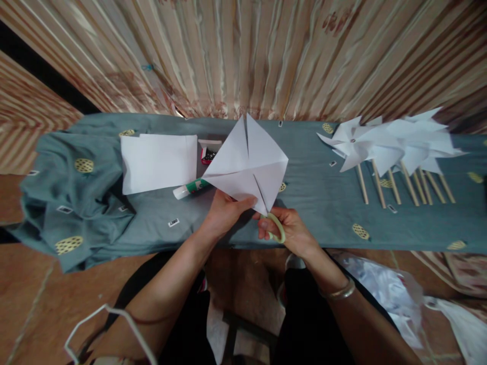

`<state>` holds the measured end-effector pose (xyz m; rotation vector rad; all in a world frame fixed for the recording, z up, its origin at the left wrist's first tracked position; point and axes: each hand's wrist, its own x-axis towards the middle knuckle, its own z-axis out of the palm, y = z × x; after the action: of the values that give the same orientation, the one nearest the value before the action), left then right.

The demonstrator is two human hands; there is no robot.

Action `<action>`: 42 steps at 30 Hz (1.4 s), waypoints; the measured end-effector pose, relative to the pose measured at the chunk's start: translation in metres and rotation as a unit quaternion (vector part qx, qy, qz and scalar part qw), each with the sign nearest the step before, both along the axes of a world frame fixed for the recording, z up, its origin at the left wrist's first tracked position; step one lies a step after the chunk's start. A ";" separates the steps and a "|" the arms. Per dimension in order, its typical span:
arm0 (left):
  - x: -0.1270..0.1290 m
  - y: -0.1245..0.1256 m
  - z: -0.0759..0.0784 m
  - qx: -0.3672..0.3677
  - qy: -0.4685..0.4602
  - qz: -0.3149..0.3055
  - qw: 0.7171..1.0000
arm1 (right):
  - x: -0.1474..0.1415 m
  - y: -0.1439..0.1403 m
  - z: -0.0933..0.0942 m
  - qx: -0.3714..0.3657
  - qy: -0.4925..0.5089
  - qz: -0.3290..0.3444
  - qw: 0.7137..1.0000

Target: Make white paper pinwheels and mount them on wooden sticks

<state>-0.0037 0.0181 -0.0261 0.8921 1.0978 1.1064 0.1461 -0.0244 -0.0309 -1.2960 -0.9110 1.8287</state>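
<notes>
nearest the camera, both forearms reach forward from the lower edge, bent slightly inward so the hands meet over the near edge of the grey-green cloth [312, 203]. the left hand [224, 213] is pinched closed on the lower edge of a white paper square [247, 162], cut along its diagonals and held up off the cloth, tilted toward the camera. the right hand [289, 230] (a bangle on its wrist) is curled closed through the pale green handle of scissors [277, 228], whose blades are hidden behind the paper's lower corner. beyond lie a glue stick [190, 187], white sheets [158, 162], and finished paper pinwheels [391, 144] on sticks to the right.
</notes>
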 end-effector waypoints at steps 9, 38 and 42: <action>0.000 0.005 -0.002 -0.008 -0.036 0.009 0.999 | 0.006 -0.003 0.005 0.025 -0.016 0.054 0.998; 0.003 0.007 -0.003 -0.056 -0.086 -0.071 0.992 | 0.090 0.000 0.014 0.202 -0.228 -0.222 0.926; 0.007 0.002 -0.003 -0.079 -0.065 -0.103 0.989 | 0.089 0.002 0.012 0.178 -0.200 -0.203 0.942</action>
<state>0.0031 0.0199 -0.0287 0.7771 0.9488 0.8821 0.2356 -0.0220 -0.0187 -1.5080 -1.0335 1.0461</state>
